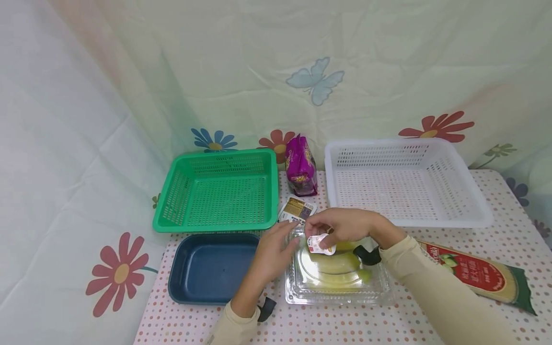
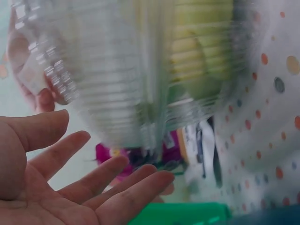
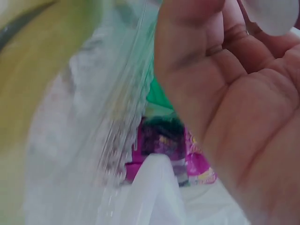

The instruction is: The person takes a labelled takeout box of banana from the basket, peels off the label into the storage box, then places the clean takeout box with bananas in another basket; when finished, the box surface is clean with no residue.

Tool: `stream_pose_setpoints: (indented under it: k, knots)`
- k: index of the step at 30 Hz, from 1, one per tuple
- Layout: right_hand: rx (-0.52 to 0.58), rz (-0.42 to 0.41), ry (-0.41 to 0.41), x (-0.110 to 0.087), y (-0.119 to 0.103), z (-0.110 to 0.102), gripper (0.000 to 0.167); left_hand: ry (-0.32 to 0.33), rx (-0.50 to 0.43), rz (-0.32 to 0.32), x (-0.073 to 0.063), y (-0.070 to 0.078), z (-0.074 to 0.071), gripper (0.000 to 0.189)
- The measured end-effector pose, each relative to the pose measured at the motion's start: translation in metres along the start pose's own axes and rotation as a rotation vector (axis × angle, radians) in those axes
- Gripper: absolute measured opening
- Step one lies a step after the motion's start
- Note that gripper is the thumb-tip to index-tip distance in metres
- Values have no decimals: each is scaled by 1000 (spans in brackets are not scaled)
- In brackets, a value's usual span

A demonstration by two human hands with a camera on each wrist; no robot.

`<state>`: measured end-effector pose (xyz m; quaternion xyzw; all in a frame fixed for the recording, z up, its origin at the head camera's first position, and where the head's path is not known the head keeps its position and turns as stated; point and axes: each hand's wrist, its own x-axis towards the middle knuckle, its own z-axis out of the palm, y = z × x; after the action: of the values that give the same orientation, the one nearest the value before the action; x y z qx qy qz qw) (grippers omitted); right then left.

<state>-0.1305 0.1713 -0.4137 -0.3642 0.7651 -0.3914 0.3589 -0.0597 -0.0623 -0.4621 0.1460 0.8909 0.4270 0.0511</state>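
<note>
A clear plastic clamshell box (image 1: 338,297) with yellow-green bananas (image 1: 332,266) inside rests on the dotted table, its lid down. Above its far left part, my right hand (image 1: 351,227) pinches a small white cup with a printed lid (image 1: 320,244) between thumb and fingers. In the right wrist view, only the pale underside of that cup (image 3: 274,14) shows. My left hand (image 1: 273,251) is at the box's left side, fingers spread and holding nothing. The left wrist view shows its palm and loose fingers (image 2: 126,194) close to the box wall (image 2: 108,79).
Behind the box lie a flat package with a brown label (image 1: 297,209) and a purple snack bag (image 1: 300,167). A green basket (image 1: 276,191) and a navy tray (image 1: 174,273) stand left. A white basket (image 1: 474,201) is at back right, a spaghetti pack (image 1: 478,273) below it.
</note>
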Motion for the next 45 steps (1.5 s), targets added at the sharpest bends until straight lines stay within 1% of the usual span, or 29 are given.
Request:
stream_pose_setpoints:
  k: [4, 9, 11, 14, 17, 22, 25, 29, 32, 35, 37, 39, 42, 45]
  knots:
    - [-20, -22, 13, 5, -3, 4, 21, 25, -38, 9, -9, 2, -14, 40]
    - [-38, -52, 33, 15, -8, 6, 23, 57, -90, 14, -17, 0, -37, 37]
    - [-50, -57, 38, 20, -13, 7, 24, 77, -122, 0, -19, -2, -47, 36]
    - [-67, -51, 36, 29, -20, 8, 27, 106, -166, -38, -23, -8, -67, 33]
    - [-69, -45, 30, 38, -27, 11, 30, 140, -162, -73, -29, -18, -89, 33]
    - [-75, -70, 32, 55, -33, 15, 33, 187, -134, -133, -41, -43, -123, 37]
    - [-55, -79, 25, 66, -36, 19, 34, 202, -107, -174, -51, -56, -142, 38]
    - [-44, -53, 19, 81, -41, 23, 36, 231, -66, -231, -66, -71, -164, 38]
    - [-51, -40, 4, 92, -43, 27, 38, 260, -75, -247, -75, -86, -178, 38]
    - [-43, -42, -26, 104, -44, 31, 41, 296, -143, -222, -81, -107, -189, 37]
    - [-50, -43, -40, 112, -45, 34, 42, 304, -198, -195, -85, -122, -195, 37]
    - [-57, -41, -50, 119, -47, 37, 43, 301, -274, -175, -89, -138, -201, 38]
    - [-72, -47, -59, 131, -50, 41, 43, 257, -398, -162, -96, -161, -207, 39]
    - [-62, -48, -63, 140, -53, 46, 44, 205, -534, -151, -100, -183, -209, 40]
